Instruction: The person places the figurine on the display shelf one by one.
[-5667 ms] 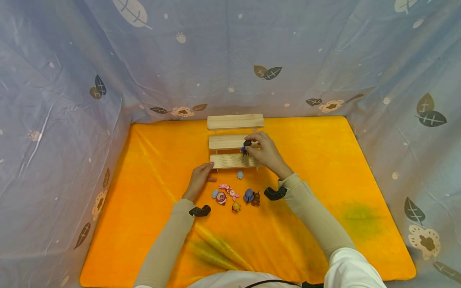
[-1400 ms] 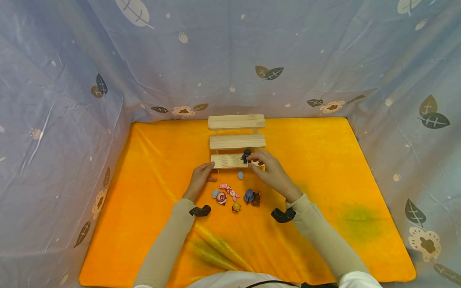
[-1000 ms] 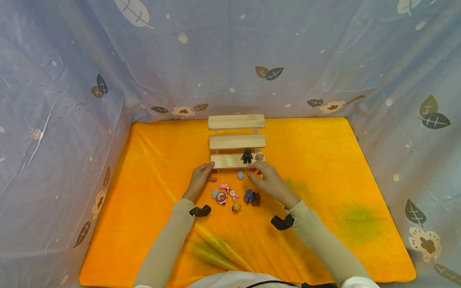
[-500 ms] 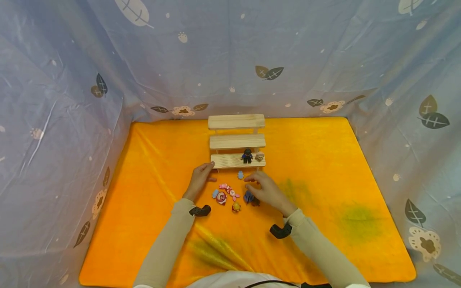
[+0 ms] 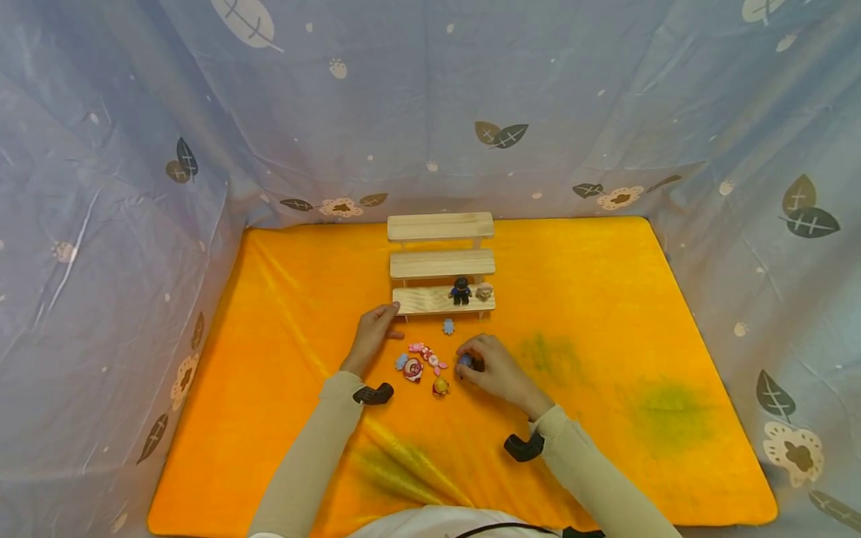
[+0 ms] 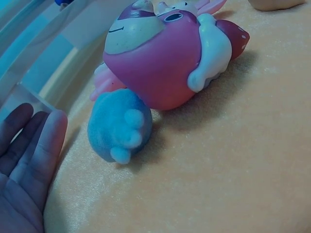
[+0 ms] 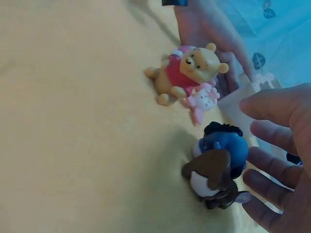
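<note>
My left hand (image 5: 371,338) has straight fingers, their tips at the front left corner of the three-step wooden stand (image 5: 424,300). My right hand (image 5: 496,373) hovers over a blue donkey figurine (image 7: 232,148) and a brown-and-white figurine (image 7: 214,177). In the right wrist view its fingers are spread, fingertips close to both figurines, thumb apart. A black-haired toy figure (image 5: 460,291) in dark clothes sits on the lowest step, beside a small beige-pink figure (image 5: 484,291). Near my left hand lie a magenta bear figurine (image 6: 160,58) and a small blue figure (image 6: 121,126).
A yellow bear figurine in a red shirt (image 7: 189,73) lies by a pink-and-white figure (image 7: 201,99). Another small light-blue figure (image 5: 448,326) is just before the stand. The orange cloth (image 5: 605,314) covers the table; patterned curtains (image 5: 430,97) stand behind and at the sides.
The right hand set the black-haired figure down on the lowest step, let go, and came back toward me to the donkey and brown figurines. The left hand stayed at the stand's corner.
</note>
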